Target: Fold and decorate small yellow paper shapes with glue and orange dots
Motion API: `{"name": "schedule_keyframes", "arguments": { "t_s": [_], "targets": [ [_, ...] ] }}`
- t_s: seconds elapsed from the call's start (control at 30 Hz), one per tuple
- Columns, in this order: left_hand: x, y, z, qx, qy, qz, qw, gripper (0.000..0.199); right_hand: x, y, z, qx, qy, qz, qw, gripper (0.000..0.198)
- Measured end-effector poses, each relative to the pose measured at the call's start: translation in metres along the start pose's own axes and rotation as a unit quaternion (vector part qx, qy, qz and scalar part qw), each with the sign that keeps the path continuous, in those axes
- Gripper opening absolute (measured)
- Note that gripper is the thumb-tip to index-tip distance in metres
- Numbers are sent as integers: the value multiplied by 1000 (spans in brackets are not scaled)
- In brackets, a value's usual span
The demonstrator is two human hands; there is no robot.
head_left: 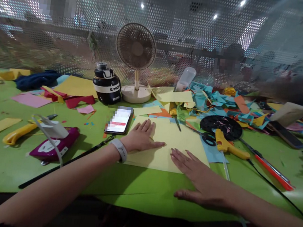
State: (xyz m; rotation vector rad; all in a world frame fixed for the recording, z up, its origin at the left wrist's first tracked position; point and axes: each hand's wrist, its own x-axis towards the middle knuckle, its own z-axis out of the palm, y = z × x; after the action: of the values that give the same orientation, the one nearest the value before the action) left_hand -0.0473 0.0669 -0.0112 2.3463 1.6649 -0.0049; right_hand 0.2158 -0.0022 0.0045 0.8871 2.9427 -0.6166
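Note:
A pale yellow sheet of paper [162, 162] lies flat on the green table in front of me. My left hand [141, 136] rests on its left half with the fingers stretched out and the thumb pointing right. Over the sheet's lower right part lies my right hand [196, 174], fingers extended and thumb spread toward the table's near edge. Neither hand holds anything. Just beyond my left wrist is a lit phone [119, 120]. A pair of black-handled scissors [208, 138] and a yellow glue gun [228, 147] lie right of the sheet.
A small fan [136, 47] and a black bottle [107, 86] stand at the back. Blue and orange paper scraps [216, 101] pile up behind the sheet. To the left are a purple power strip [56, 144] and a yellow-handled tool [22, 132]; a red cutter [273, 170] lies right.

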Motion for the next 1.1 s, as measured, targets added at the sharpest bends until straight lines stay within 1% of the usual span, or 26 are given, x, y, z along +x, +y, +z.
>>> {"name": "schedule_keyframes", "arguments": {
  "t_s": [0.07, 0.13, 0.17, 0.2, 0.27, 0.33, 0.37, 0.43, 0.5, 0.53, 0.57, 0.67, 0.7, 0.73, 0.77, 0.8, 0.87, 0.93, 0.97, 1.03, 1.07, 1.1],
  "targets": [
    [2, -2, -1, 6, -7, -10, 1000, 99, -1, 1, 1, 2, 5, -1, 1000, 91],
    [3, -5, -3, 19, -7, -12, 1000, 83, 0, 1, 1, 3, 9, -3, 1000, 90],
    [3, -7, -4, 30, 4, -10, 999, 74, 0, 1, 1, 3, 10, -4, 1000, 90],
    [2, -9, -5, 47, 25, -10, 999, 67, 0, 1, 1, 2, 11, -4, 1000, 90],
    [1, -11, -6, 89, 93, -23, 991, 57, 0, 0, 1, 0, 6, 0, 1000, 91],
    [0, -13, -8, 125, 161, -45, 978, 54, 0, -1, 1, -2, -4, 6, 1000, 92],
    [0, -14, -10, 138, 185, -52, 972, 54, -1, -2, 0, -2, -9, 9, 1000, 92],
    [2, -16, -13, 156, 209, -42, 964, 56, 1, -2, -3, -1, -15, 11, 1000, 92],
    [4, -17, -15, 173, 230, -26, 957, 58, 5, -1, -9, 2, -12, 23, 1000, 85],
    [5, -18, -17, 181, 238, -21, 954, 57, 9, 0, -12, 4, 5, 41, 999, 79],
    [5, -19, -18, 186, 244, -19, 951, 56, 14, 2, -16, 4, 35, 65, 997, 70],
    [3, -17, -20, 180, 247, -26, 952, 46, 32, 6, -27, -15, 153, 133, 979, 47],
    [2, -16, -21, 168, 242, -32, 955, 42, 38, 7, -30, -31, 175, 138, 974, 41],
    [0, -15, -22, 153, 237, -39, 959, 39, 44, 6, -33, -54, 179, 133, 973, 37],
    [-2, -14, -23, 135, 232, -46, 962, 37, 49, 5, -35, -81, 168, 123, 975, 35],
    [-3, -13, -24, 120, 228, -50, 965, 37, 53, 3, -37, -113, 144, 106, 977, 33],
    [-6, -14, -26, 96, 231, -52, 967, 37, 60, -2, -39, -182, 82, 72, 977, 26],
    [-8, -15, -29, 73, 248, -45, 965, 36, 65, -6, -38, -242, 31, 47, 969, 19],
    [-10, -15, -31, 60, 260, -40, 963, 35, 67, -8, -37, -264, 17, 39, 964, 18],
    [-13, -14, -36, 22, 274, -38, 961, 31, 68, -8, -34, -295, 12, 30, 955, 18],
    [-16, -13, -39, -10, 266, -46, 963, 31, 68, -7, -33, -304, 17, 28, 952, 18],
    [-18, -12, -42, -58, 240, -61, 967, 33, 67, -7, -31, -310, 30, 30, 950, 18]
  ]
}}
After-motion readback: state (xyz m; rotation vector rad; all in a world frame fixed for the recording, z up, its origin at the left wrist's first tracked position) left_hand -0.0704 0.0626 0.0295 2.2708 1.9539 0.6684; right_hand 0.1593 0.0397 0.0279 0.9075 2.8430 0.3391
